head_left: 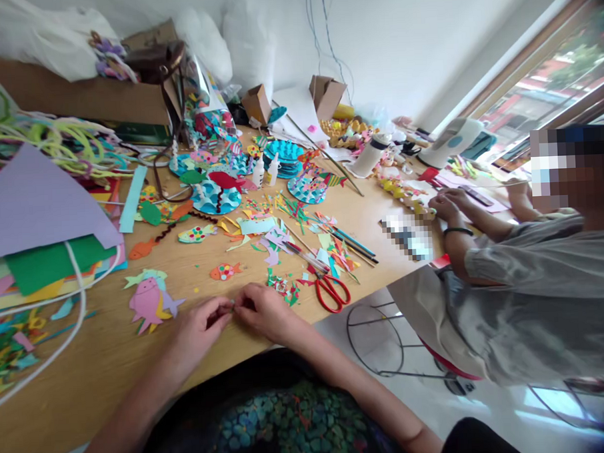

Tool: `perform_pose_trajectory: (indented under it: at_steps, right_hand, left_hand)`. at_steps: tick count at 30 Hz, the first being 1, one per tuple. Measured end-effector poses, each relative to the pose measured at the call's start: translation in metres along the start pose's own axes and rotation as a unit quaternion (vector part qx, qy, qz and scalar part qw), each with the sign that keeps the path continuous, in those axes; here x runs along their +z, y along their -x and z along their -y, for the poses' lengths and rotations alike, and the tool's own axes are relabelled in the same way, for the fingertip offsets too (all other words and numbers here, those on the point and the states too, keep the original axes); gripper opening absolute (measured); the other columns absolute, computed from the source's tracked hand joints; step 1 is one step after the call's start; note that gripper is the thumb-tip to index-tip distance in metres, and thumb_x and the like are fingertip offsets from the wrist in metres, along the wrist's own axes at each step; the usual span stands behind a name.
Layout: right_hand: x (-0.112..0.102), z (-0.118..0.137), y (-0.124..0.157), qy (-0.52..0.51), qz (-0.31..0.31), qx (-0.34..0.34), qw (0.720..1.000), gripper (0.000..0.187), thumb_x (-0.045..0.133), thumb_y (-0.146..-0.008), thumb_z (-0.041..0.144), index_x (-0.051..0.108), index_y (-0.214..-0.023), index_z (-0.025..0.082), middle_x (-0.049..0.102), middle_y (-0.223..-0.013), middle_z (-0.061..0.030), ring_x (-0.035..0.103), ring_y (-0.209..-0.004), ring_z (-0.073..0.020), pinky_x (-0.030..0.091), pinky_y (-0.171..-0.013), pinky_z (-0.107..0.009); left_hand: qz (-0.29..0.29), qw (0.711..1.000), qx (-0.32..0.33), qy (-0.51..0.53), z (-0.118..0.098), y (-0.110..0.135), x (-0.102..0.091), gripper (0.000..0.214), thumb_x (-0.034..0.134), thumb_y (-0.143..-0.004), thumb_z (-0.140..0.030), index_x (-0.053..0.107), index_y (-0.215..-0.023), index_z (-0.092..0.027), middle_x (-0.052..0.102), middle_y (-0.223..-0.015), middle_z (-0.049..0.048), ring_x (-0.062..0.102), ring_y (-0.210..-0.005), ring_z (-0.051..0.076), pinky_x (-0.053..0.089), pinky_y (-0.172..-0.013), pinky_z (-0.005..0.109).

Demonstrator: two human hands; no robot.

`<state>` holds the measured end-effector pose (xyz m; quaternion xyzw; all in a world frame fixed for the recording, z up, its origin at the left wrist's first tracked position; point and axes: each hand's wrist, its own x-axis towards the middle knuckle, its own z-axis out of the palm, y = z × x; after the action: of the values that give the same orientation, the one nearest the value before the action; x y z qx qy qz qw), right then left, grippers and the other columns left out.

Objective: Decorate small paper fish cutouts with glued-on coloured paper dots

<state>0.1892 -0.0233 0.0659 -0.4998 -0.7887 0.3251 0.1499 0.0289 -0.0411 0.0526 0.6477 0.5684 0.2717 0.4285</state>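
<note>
My left hand [199, 322] and my right hand [262, 310] meet fingertip to fingertip at the near edge of the wooden table [112, 355]. Both are closed in a pinch on something tiny that I cannot make out. A pink paper fish [148, 302] lies just left of my left hand. A small orange spotted fish [224, 272] lies beyond my fingers. Red-handled scissors [331, 290] lie to the right of my right hand.
Coloured paper sheets [36, 225] and scraps cover the left of the table. Blue paper plates [215, 193], glue bottles [264, 169] and pencils [353, 241] lie farther back. Cardboard boxes [76, 96] stand at the rear. Another person [525, 290] works at the right end.
</note>
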Motion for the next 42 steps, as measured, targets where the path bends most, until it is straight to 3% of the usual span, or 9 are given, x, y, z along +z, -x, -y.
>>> perform_pose_trajectory:
  at_steps: [6, 15, 23, 32, 42]
  right_hand:
    - [-0.002, 0.002, 0.003, -0.110, -0.023, 0.026, 0.993, 0.005, 0.055, -0.075, 0.015, 0.058, -0.071, 0.015, 0.056, -0.067, 0.0019, 0.048, -0.061, -0.0080, 0.034, -0.055, -0.017]
    - [-0.002, 0.006, 0.004, -0.183, -0.007, 0.044, 0.982, 0.005, 0.055, -0.072, 0.012, 0.057, -0.068, 0.014, 0.049, -0.060, 0.0048, 0.042, -0.056, -0.0066, 0.031, -0.051, -0.017]
    - [-0.003, 0.000, 0.003, -0.183, -0.023, 0.031, 0.982, 0.007, 0.055, -0.075, 0.022, 0.058, -0.076, 0.015, 0.052, -0.062, 0.0044, 0.043, -0.054, -0.0068, 0.032, -0.049, -0.017]
    - [-0.011, 0.004, -0.011, -0.230, -0.011, 0.020, 0.973, 0.005, 0.052, -0.076, 0.012, 0.056, -0.075, 0.015, 0.054, -0.061, 0.0042, 0.050, -0.054, -0.0067, 0.036, -0.053, -0.018]
    - [-0.015, 0.008, -0.016, -0.153, -0.004, 0.019, 0.988, 0.007, 0.052, -0.075, 0.010, 0.055, -0.072, 0.014, 0.052, -0.057, 0.0048, 0.045, -0.053, -0.0062, 0.032, -0.052, -0.017]
  left_hand:
    - [0.014, 0.998, -0.012, 0.063, -0.001, -0.002, 0.003, 0.021, 0.048, -0.067, -0.039, 0.060, -0.070, -0.021, 0.061, -0.065, -0.0012, 0.056, -0.064, 0.017, 0.043, -0.061, 0.025]
    - [-0.002, 0.998, -0.019, 0.068, -0.002, 0.000, 0.001, 0.019, 0.048, -0.068, -0.038, 0.056, -0.065, -0.020, 0.045, -0.052, -0.0055, 0.040, -0.049, 0.011, 0.034, -0.046, 0.022]
    - [-0.012, 0.998, -0.020, 0.062, -0.005, -0.002, -0.003, 0.018, 0.048, -0.068, -0.037, 0.055, -0.066, -0.020, 0.043, -0.051, -0.0059, 0.039, -0.046, 0.010, 0.031, -0.044, 0.021]
    - [-0.013, 0.996, -0.025, 0.090, -0.007, -0.014, -0.009, 0.022, 0.048, -0.069, -0.037, 0.057, -0.072, -0.018, 0.044, -0.054, -0.0061, 0.034, -0.045, 0.008, 0.027, -0.042, 0.020]
    - [-0.016, 0.996, -0.022, 0.089, -0.008, -0.019, -0.008, 0.023, 0.049, -0.068, -0.039, 0.057, -0.074, -0.018, 0.047, -0.054, -0.0056, 0.036, -0.045, 0.008, 0.028, -0.043, 0.021]
